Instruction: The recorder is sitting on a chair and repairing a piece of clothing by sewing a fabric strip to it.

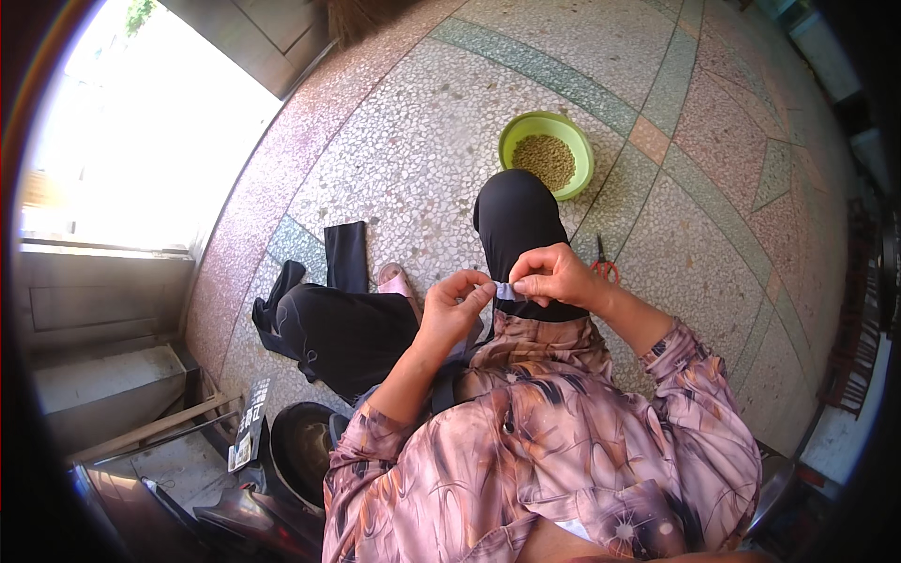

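Above my lap, a small pale blue-white piece of fabric (pixel 508 291) is pinched between both hands. My left hand (pixel 456 301) grips its left end between thumb and index finger. At the other end, my right hand (pixel 552 274) pinches it the same way, just above my black-covered right thigh. Black cloth (pixel 352 331) covers my left knee, and a loose light thread (pixel 310 345) lies curled on it. Scissors with red handles (pixel 604 267) rest on the floor just beyond my right wrist.
A green bowl (pixel 586 169) holding brown beans or pellets stands beyond my right knee. A folded black cloth (pixel 345 255) lies on the terrazzo floor near a pink slipper (pixel 395 280). Left are a bright doorway (pixel 155 127) and a vehicle's wheel (pixel 299 450); a broom (pixel 352 21) is behind.
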{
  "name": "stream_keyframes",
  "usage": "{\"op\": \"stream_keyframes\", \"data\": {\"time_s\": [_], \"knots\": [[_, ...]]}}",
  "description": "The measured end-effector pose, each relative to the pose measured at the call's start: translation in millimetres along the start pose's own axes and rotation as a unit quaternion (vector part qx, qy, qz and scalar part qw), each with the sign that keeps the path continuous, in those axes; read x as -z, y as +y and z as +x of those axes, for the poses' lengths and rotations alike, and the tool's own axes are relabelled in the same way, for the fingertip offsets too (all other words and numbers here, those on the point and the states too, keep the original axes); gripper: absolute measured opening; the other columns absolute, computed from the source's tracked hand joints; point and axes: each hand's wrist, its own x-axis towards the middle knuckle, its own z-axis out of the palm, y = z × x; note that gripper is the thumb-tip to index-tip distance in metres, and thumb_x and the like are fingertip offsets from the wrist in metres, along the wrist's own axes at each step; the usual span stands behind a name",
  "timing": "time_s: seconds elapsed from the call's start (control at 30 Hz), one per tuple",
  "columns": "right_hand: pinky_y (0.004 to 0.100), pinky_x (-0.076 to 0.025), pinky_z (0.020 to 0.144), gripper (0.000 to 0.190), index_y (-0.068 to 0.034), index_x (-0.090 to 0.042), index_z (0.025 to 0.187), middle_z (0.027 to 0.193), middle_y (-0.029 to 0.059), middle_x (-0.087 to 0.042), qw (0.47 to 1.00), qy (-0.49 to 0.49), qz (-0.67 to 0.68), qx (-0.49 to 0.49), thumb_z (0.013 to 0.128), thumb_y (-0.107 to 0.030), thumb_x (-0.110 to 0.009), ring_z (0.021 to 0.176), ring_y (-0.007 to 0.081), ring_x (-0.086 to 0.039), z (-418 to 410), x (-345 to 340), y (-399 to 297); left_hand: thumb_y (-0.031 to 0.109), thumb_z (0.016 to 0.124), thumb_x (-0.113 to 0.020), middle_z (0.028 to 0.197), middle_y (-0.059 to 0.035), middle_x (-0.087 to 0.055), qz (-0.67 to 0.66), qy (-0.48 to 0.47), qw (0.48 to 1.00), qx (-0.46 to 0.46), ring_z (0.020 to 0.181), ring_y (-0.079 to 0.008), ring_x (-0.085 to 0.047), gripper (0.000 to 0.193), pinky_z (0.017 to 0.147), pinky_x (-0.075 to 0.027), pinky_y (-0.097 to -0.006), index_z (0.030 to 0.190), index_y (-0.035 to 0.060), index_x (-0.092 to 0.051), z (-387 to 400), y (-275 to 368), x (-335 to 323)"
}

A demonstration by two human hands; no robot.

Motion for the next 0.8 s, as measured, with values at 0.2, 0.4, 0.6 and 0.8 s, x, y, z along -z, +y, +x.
{"op": "stream_keyframes", "data": {"time_s": [0.2,0.4,0.6,0.8], "knots": [[0.0187,-0.039,0.046,0.009,0.002,-0.063,0.087,0.069,0.0018,-0.059,1.0,0.005,-0.028,-0.008,0.083,-0.005,-0.061,0.051,0.0053,-0.049,1.5,-3.7,-2.6,0.014,0.084,-0.066,0.07,0.0033,-0.061,0.031,0.037,0.999,-0.024,0.066,-0.0019,-0.05,0.014,0.058,-0.041,-0.0187,0.088,0.0002,-0.066,-8.1,5.3,7.0],[0.0183,-0.04,0.047,0.007,0.001,-0.063,0.087,0.068,0.0005,-0.058,0.998,0.021,-0.055,-0.015,0.083,-0.004,-0.06,0.051,0.0044,-0.048,1.4,-7.8,-1.4,0.007,0.084,-0.066,0.081,0.0021,-0.063,0.065,0.024,0.998,-0.002,0.076,-0.0039,-0.053,0.01,0.068,-0.042,-0.0191,0.088,-0.0009,-0.066,-14.4,14.9,11.7],[0.0199,-0.041,0.049,0.004,0.0,-0.063,0.084,0.072,0.0002,-0.058,0.985,0.061,-0.143,0.068,0.083,-0.004,-0.061,0.056,0.0053,-0.051,1.3,-22.2,-0.4,0.007,0.082,-0.066,0.072,0.0003,-0.064,0.169,0.038,0.982,-0.071,0.065,-0.0032,-0.054,0.008,0.059,-0.044,-0.0199,0.087,-0.0002,-0.067,-17.3,14.2,2.9],[0.0296,-0.048,0.062,0.006,-0.002,-0.064,0.08,0.074,0.0097,-0.062,0.931,0.108,-0.295,0.188,0.075,-0.002,-0.062,0.068,0.0214,-0.061,4.1,-25.0,1.9,0.009,0.083,-0.065,0.068,-0.0027,-0.064,0.219,0.04,0.969,-0.11,0.06,-0.0052,-0.055,0.01,0.054,-0.044,-0.0219,0.088,0.0004,-0.067,-17.1,16.1,1.0]]}}
